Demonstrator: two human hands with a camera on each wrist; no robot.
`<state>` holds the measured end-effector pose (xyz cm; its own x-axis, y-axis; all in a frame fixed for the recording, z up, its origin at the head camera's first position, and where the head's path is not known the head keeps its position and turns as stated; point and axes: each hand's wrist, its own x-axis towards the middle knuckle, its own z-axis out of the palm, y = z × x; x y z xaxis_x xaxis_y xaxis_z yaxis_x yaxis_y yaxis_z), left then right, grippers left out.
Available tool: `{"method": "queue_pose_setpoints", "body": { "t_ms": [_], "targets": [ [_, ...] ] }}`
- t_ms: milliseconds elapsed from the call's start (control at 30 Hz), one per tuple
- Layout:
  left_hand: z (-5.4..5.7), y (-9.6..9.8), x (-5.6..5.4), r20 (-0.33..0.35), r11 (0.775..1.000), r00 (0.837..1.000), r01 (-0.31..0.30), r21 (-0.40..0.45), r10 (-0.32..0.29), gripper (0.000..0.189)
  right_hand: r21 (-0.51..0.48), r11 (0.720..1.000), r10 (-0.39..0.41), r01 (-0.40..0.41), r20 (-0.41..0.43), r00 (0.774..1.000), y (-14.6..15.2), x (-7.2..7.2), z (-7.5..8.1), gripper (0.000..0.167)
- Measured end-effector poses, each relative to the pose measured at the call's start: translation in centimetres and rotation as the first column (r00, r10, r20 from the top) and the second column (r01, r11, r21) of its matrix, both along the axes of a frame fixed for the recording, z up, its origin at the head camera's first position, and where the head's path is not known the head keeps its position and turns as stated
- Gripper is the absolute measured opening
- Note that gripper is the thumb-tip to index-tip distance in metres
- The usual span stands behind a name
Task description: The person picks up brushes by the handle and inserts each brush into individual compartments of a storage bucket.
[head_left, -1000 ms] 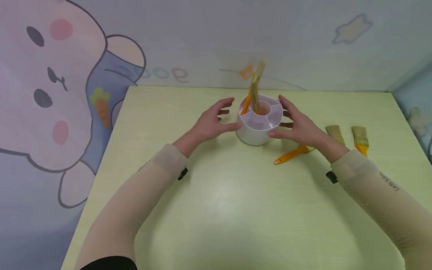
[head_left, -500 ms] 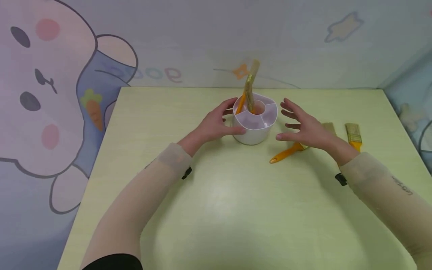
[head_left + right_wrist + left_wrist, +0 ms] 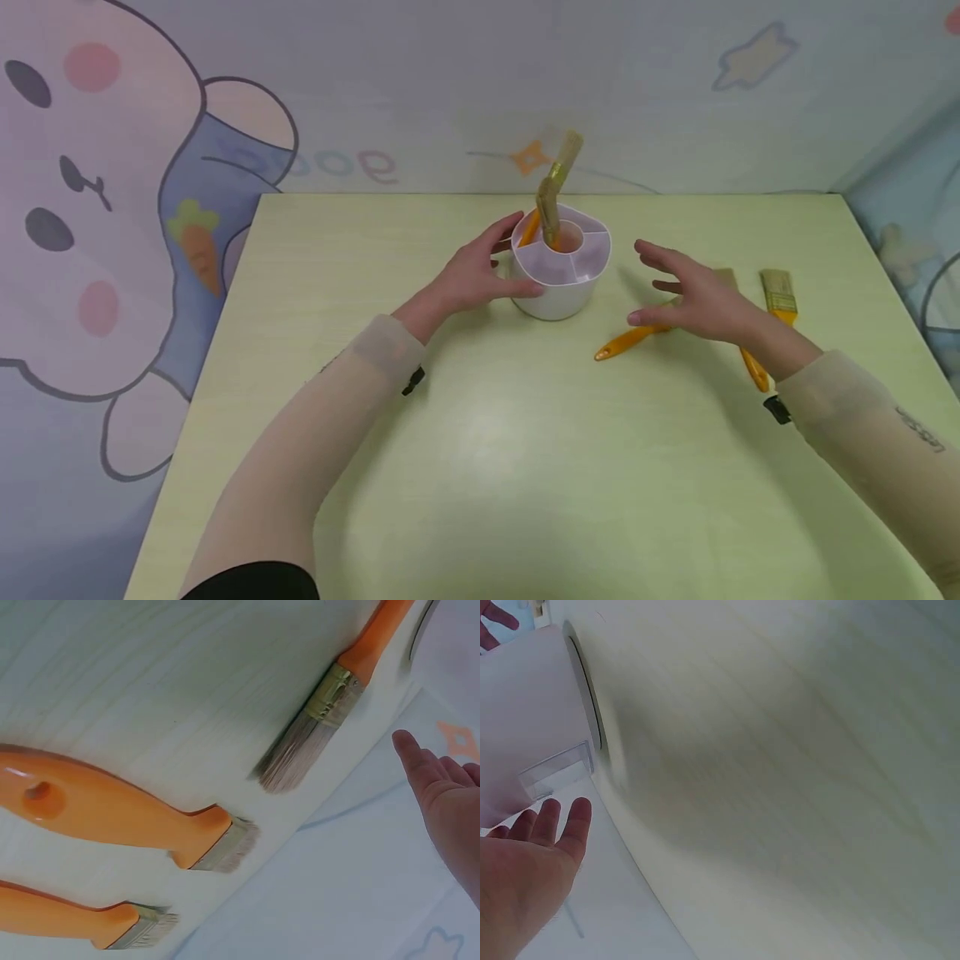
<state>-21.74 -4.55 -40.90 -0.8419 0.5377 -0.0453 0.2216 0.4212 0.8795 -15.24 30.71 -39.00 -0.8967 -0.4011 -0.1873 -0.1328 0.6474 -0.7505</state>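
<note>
Right hand [image 3: 705,298] parting from the holder [image 3: 555,302]

Grip spread and empty, the hand is withdrawing rightward from the compartmented holder on the desk [image 3: 480,467], seemingly leaving it to the left hand [image 3: 471,275], which is cupping its left side, fingers apart. Two brushes [image 3: 548,200] are standing inside; three loose brushes [image 3: 112,806] are lying to its right.

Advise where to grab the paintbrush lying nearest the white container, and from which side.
I'd take the paintbrush by its orange handle, mid-length, right hand coming from above, pinching across its width. It lies on the table, its long handle exposed in the head view, angled left and toward the wearer; the bristles would likely splay.
</note>
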Motion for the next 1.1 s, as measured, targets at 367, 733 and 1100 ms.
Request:
{"method": "queue_pose_setpoints", "body": {
  "t_ms": [367,733,1100],
  "targets": [
    [-0.1,-0.9,-0.1,-0.009,0.999,1.0,-0.019,0.045,0.019,0.096,0.084,0.996,0.034,-0.031,-0.042,0.999,0.4,0.9,0.0,0.097],
    [-0.1,-0.9,0.2,0.014,0.998,1.0,-0.028,0.051,0.027,0.096,0.311,0.947,0.122,-0.084,-0.106,0.987,0.8,1.7,-0.8,0.084],
    [-0.3,-0.6,0.5,0.001,0.997,0.999,-0.043,0.064,0.043,0.096,0.381,0.914,0.189,-0.136,-0.104,0.976,0.9,2.6,-1.2,0.077]
  ]
}}
